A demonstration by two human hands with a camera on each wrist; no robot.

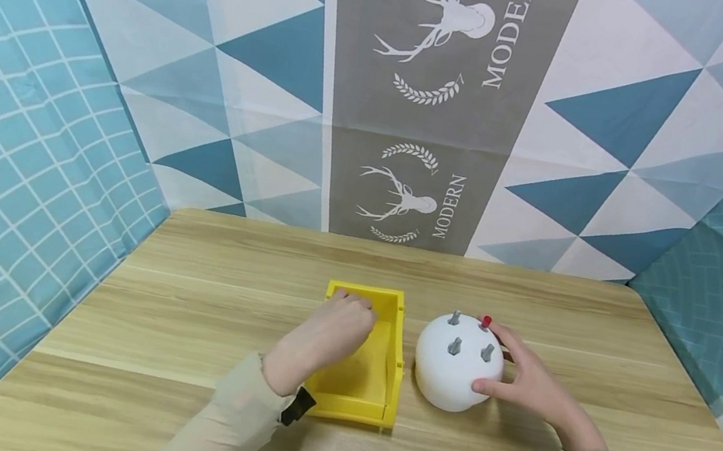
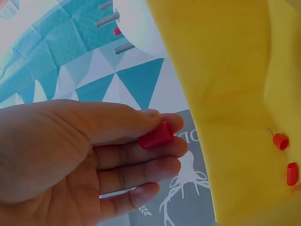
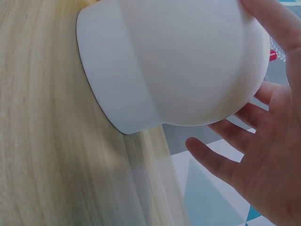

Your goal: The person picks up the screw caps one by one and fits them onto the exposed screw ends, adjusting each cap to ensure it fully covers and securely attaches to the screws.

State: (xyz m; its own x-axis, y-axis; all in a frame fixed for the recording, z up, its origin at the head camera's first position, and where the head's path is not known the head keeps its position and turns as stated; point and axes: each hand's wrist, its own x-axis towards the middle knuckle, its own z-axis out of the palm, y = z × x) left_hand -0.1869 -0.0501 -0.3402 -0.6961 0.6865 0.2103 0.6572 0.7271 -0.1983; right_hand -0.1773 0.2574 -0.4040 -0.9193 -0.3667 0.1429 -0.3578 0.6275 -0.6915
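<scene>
Left wrist view showed the left hand (image 2: 80, 150) pinching a red cap (image 2: 157, 135) between thumb and fingertips, best gripped lightly, with the yellow tray (image 1: 346, 410) below them, while the right hand's (image 1: 524, 381) wide-spread thumb and fingers held the white dome (image 1: 451, 378), ideally steadying it.

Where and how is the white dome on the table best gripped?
Probably by the smooth, curved side of the white dome, with a wide grasp from the right. Metal studs and a red cap stick up from its top, and the yellow tray stands close on its left. The right hand holds that right side.
</scene>
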